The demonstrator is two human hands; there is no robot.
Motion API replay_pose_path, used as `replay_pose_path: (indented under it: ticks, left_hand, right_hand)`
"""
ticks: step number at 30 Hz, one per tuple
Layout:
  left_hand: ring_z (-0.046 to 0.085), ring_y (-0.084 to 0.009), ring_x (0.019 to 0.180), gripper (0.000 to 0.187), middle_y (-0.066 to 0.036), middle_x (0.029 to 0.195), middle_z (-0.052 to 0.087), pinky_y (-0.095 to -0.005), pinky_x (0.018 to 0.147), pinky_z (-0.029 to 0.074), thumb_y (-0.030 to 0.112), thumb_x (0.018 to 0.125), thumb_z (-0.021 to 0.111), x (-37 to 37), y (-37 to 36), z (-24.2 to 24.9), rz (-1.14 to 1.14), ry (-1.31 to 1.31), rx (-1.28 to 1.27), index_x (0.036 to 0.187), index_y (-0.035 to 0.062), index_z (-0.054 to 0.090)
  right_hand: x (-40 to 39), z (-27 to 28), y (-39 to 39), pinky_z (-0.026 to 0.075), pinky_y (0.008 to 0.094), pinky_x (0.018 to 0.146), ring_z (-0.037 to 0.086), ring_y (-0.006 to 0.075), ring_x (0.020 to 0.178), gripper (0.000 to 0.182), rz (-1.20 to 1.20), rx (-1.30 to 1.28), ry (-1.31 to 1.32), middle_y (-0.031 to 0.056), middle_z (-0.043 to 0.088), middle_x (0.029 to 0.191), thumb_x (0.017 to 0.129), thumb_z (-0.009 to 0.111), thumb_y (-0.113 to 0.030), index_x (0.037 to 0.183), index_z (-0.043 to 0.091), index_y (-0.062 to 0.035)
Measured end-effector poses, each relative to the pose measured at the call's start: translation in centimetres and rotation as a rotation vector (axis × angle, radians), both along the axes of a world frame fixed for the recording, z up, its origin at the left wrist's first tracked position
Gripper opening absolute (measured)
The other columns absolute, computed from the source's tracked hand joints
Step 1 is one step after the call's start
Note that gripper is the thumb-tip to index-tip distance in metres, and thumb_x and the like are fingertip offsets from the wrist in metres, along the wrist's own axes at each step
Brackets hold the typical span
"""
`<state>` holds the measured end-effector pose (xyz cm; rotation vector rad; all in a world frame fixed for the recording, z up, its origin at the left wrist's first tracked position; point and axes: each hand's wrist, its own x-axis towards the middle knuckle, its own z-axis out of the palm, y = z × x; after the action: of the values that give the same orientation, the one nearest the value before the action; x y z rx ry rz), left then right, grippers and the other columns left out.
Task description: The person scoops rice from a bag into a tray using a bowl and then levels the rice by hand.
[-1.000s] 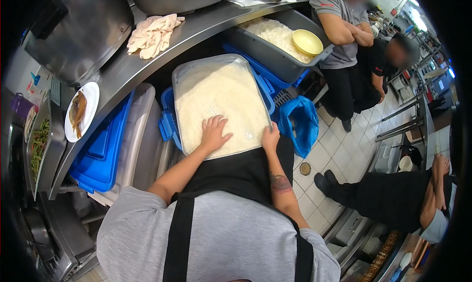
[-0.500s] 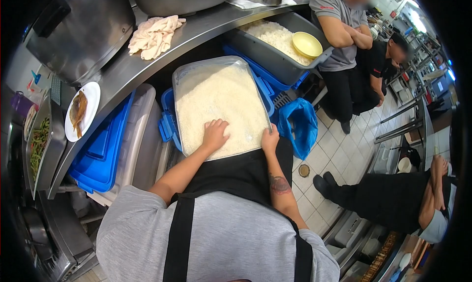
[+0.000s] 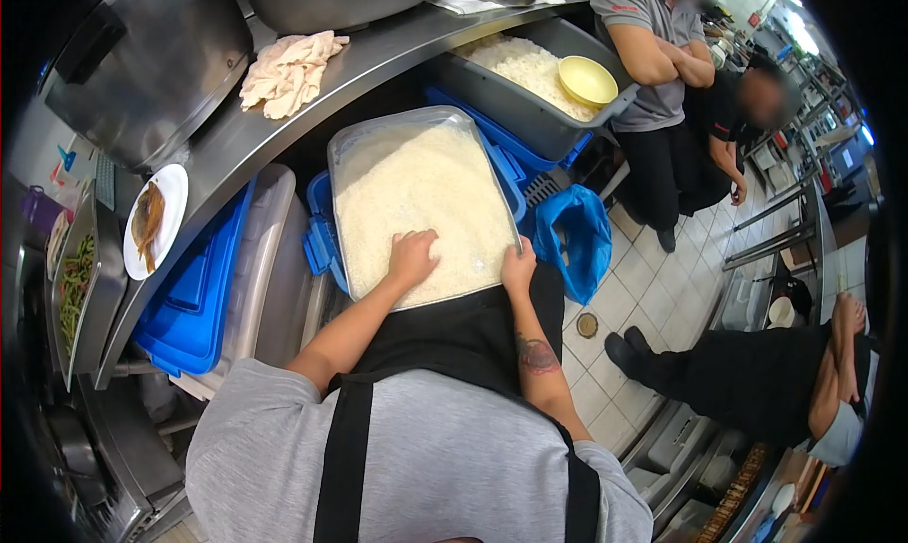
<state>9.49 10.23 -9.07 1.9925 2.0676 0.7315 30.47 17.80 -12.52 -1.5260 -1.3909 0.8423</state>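
A large shallow tray [image 3: 340, 157] full of white rice [image 3: 426, 188] lies in front of my apron, on top of blue-lidded containers. In the lower part of the rice is my left hand [image 3: 413, 256], palm down, its fingers apart and their tips pushed in among the grains. Wrapped round the tray's lower right rim is my right hand [image 3: 517, 266], with the thumb over the edge. Past the tray, a grey tub [image 3: 501, 89] contains more white rice, and a yellow bowl [image 3: 588, 80] rests on it.
A steel counter [image 3: 369, 56] curves along the left with a pot [image 3: 156, 70], a cloth [image 3: 288, 75] and a plate of fish [image 3: 176, 198]. A blue bag [image 3: 574, 245] stands right of the tray. Several people stand or bend at the right, one with folded arms [image 3: 673, 61].
My left hand's fingers have bent and sunk a little further into the rice. My right hand keeps its hold on the tray. The bending person at the right has shifted slightly.
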Motion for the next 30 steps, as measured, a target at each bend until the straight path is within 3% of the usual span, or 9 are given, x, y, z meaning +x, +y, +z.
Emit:
replay_pose_path:
  ticks: [12,15,17,18,20,21,23,26,30]
  left_hand:
    - [0.063,-0.0307,0.069,0.028,-0.011,0.071,0.064,-0.0446,0.078,0.04,0.017,0.071,0.07,-0.7,1.1,-0.4,-0.015,0.043,-0.171,0.094,0.0067,0.06]
    - [0.062,-0.0286,0.085,0.024,-0.013,0.087,0.066,-0.046,0.081,0.038,0.018,0.074,0.068,-1.5,1.5,0.4,-0.034,-0.07,-0.065,0.094,0.0067,0.06]
    - [0.051,-0.0302,0.113,0.031,-0.016,0.117,0.057,-0.0524,0.093,0.033,0.02,0.077,0.066,-2.1,1.8,1.7,0.117,-0.001,0.018,0.106,0.0074,0.06]
    - [0.051,-0.0302,0.113,0.031,-0.016,0.117,0.057,-0.0524,0.093,0.033,0.02,0.077,0.066,-2.4,2.2,2.0,0.118,-0.002,0.017,0.106,0.0074,0.06]
    - [0.029,-0.0349,0.132,0.049,-0.015,0.139,0.037,-0.0612,0.104,0.02,0.023,0.08,0.065,-3.2,3.1,2.4,0.357,0.088,0.157,0.125,0.0098,0.053]
    - [0.029,-0.0349,0.132,0.049,-0.015,0.139,0.037,-0.0612,0.104,0.02,0.023,0.08,0.065,-3.5,3.3,2.4,0.358,0.087,0.156,0.125,0.0098,0.053]
    - [0.022,-0.0361,0.137,0.061,-0.015,0.145,0.03,-0.0647,0.107,0.009,0.029,0.082,0.062,-4.2,3.4,2.3,0.461,0.157,0.049,0.137,0.0117,0.041]
    - [0.02,-0.0356,0.138,0.061,-0.015,0.148,0.027,-0.0648,0.108,0.008,0.034,0.085,0.058,-5.4,2.8,0.6,0.367,0.212,-0.119,0.139,0.0124,0.039]
    - [0.022,-0.0372,0.137,0.058,-0.015,0.149,0.026,-0.0652,0.107,0.009,0.035,0.087,0.054,-5.7,2.3,-0.5,0.33,0.231,-0.117,0.139,0.0133,0.039]
  right_hand:
    - [0.0,0.2,-0.1,0.048,0.039,0.082,0.064,0.0348,0.091,0.031,-0.002,-0.015,-0.001,0.0236,0.066,0.093,0.08,0.051,-0.013,0.107,0.061,0.0002]
    - [-0.1,0.3,-0.1,0.048,0.0394,0.083,0.064,0.0356,0.091,0.031,-0.003,-0.011,-0.003,0.0239,0.066,0.093,0.08,0.051,-0.013,0.107,0.061,0.0002]
    - [0.0,0.4,-0.2,0.048,0.0396,0.083,0.064,0.0359,0.092,0.031,-0.003,-0.018,0.0,0.024,0.066,0.094,0.08,0.051,-0.012,0.107,0.061,0.0001]
    - [0.0,0.4,-0.2,0.048,0.0395,0.083,0.064,0.0358,0.092,0.031,0.0,-0.015,0.004,0.0241,0.066,0.094,0.08,0.051,-0.012,0.107,0.061,0.0001]
    - [-0.1,0.5,-0.2,0.048,0.0395,0.083,0.064,0.0357,0.092,0.031,0.003,-0.013,0.008,0.0241,0.066,0.094,0.08,0.051,-0.012,0.107,0.061,0.0001]
    - [-0.1,0.4,-0.1,0.048,0.0393,0.083,0.064,0.0352,0.091,0.031,0.002,-0.019,-0.006,0.0239,0.066,0.094,0.08,0.051,-0.012,0.107,0.061,0.0001]
    - [-0.1,0.3,-0.1,0.048,0.0391,0.082,0.064,0.0348,0.091,0.031,0.001,-0.026,-0.021,0.0238,0.066,0.093,0.08,0.051,-0.011,0.107,0.061,0.0001]
    - [-0.1,0.0,0.1,0.048,0.0388,0.082,0.065,0.0341,0.09,0.031,-0.002,-0.004,-0.015,0.0232,0.066,0.092,0.08,0.051,-0.011,0.107,0.061,0.0002]
    - [0.0,-0.2,0.1,0.049,0.0404,0.079,0.066,0.0353,0.087,0.028,-0.004,0.031,-0.007,0.0229,0.067,0.089,0.081,0.05,-0.011,0.104,0.062,-0.0005]
